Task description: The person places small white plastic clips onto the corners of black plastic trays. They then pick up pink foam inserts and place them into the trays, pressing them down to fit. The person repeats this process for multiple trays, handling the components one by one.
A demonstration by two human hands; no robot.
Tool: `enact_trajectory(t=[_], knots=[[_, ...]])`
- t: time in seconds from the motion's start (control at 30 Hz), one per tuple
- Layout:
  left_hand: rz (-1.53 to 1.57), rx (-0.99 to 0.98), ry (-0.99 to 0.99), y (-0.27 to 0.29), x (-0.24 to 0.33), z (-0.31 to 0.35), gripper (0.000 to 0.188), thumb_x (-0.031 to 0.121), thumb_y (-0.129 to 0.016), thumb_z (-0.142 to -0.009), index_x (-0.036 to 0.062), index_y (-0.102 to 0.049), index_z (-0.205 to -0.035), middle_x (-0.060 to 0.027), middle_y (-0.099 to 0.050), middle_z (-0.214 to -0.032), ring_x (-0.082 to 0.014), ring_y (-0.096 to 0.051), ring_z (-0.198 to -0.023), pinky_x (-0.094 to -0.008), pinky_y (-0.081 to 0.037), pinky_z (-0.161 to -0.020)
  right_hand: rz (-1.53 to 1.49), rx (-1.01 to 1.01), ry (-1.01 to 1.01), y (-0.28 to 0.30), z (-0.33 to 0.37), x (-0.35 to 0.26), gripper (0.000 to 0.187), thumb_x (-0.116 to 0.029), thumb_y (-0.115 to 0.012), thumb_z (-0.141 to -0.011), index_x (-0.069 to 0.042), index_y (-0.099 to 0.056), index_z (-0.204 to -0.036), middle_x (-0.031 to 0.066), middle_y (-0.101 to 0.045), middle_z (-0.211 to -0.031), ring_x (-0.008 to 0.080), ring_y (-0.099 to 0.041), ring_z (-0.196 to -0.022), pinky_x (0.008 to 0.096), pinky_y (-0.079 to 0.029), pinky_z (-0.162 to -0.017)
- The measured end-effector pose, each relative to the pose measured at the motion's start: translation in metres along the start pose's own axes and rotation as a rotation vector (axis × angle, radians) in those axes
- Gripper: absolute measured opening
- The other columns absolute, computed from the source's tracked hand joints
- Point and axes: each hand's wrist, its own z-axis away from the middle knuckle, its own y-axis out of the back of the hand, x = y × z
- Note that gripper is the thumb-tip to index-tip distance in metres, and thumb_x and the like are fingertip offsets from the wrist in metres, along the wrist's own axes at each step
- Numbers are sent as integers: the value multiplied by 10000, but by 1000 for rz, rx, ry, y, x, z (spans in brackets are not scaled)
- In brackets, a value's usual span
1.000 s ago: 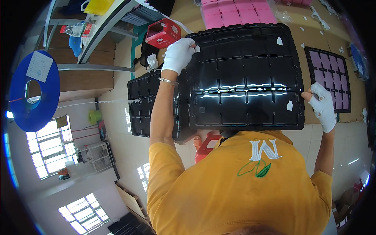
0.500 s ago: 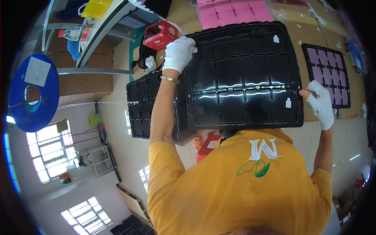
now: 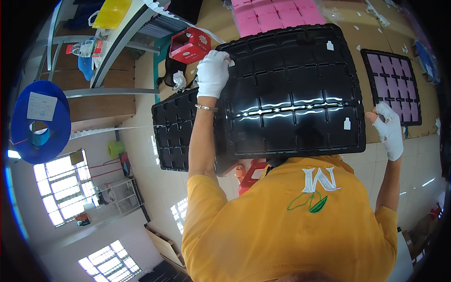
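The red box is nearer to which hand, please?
Left: the left hand is just lower-right of the red box; the right hand is across the large black tray.

Open cardboard (image 3: pixel 362 79) runs right of the black tray (image 3: pixel 307 85); a red box (image 3: pixel 191 46) obstructs upper left.

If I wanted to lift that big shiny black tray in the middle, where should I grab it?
Hold the black tray by its left and right edges, probably, with one hand coming from each side. It is wide and flat, so two opposite grips should balance it. The right hand is just beside its right edge.
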Motion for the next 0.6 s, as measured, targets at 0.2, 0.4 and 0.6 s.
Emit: enact_trajectory(t=[0.2,0.4,0.6], knots=[[-119,-173,-2,1,1,-14,135,171,-653,-798,82,-671,-899,-109,-653,-891,-322,-644,-848,-437,-501,-745,30,-2,11,-5,-2,-6,282,-205,-728,-811,-39,-514,-731,-33,-402,-665,63,-338,-623,250,-270,-553],[-133,-154,-91,-5,-6,-15,68,183,-637,-800,128,-669,-825,-60,-635,-866,-277,-631,-835,-430,-465,-716,-8,8,17,-6,1,-5,276,-194,-725,-813,-31,-513,-743,-30,-401,-676,64,-344,-621,250,-280,-557],[-196,79,-152,10,9,9,74,115,-653,-780,116,-651,-854,-67,-620,-856,-285,-619,-826,-425,-469,-719,-54,44,21,-1,16,-1,284,-193,-715,-817,-29,-491,-758,-26,-377,-706,65,-333,-658,238,-283,-583]])
